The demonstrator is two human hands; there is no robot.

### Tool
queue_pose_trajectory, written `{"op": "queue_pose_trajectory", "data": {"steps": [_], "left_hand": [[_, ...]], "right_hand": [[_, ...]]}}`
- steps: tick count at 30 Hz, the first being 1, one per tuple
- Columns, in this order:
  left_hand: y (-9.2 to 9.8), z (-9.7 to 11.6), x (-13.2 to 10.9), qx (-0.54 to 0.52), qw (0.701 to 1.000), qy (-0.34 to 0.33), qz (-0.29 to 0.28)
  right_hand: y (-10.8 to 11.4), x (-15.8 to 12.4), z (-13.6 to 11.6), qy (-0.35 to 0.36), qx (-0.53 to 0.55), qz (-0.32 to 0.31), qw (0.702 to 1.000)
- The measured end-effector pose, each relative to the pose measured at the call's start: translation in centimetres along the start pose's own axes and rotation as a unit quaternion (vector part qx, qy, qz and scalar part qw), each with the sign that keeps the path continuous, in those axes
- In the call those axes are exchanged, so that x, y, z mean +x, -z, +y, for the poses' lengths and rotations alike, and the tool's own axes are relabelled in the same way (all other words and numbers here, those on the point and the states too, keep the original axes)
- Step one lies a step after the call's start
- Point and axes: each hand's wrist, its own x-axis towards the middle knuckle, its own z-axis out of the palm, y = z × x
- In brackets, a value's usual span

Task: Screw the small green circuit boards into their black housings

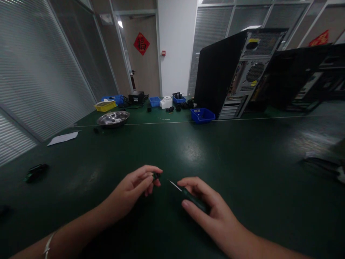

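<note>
Between the thumb and fingers of my left hand is a small dark part with some green on it; its kind is too small to tell. My right hand is wrapped round a screwdriver with a dark green handle. Its thin metal shaft points up and left toward the small part, with a gap between them. Both hands are above the green table, near its middle.
A metal bowl, a paper sheet and a dark object are on the left. Farther back are a yellow tray, a blue bin and a black computer case. Cutter-like handles lie at right.
</note>
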Motion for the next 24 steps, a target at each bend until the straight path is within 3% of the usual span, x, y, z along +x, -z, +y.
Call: {"op": "queue_pose_trajectory", "data": {"steps": [2,5,11,24], "left_hand": [[-0.51,0.08,-0.54,-0.003,0.999,0.007,-0.039],[-0.45,-0.08,-0.78,-0.016,0.998,0.021,-0.055],[-0.31,-0.28,-0.85,-0.009,1.000,0.011,-0.021],[-0.40,-0.36,-1.09,0.013,1.000,-0.011,-0.005]], "right_hand": [[0.04,0.01,-0.11,0.008,0.008,-0.004,1.000],[0.14,0.01,-0.09,0.040,-0.013,-0.008,0.999],[0.42,0.01,0.68,0.075,-0.108,0.013,0.991],[0.17,0.38,0.26,0.067,-0.088,-0.013,0.994]]}}
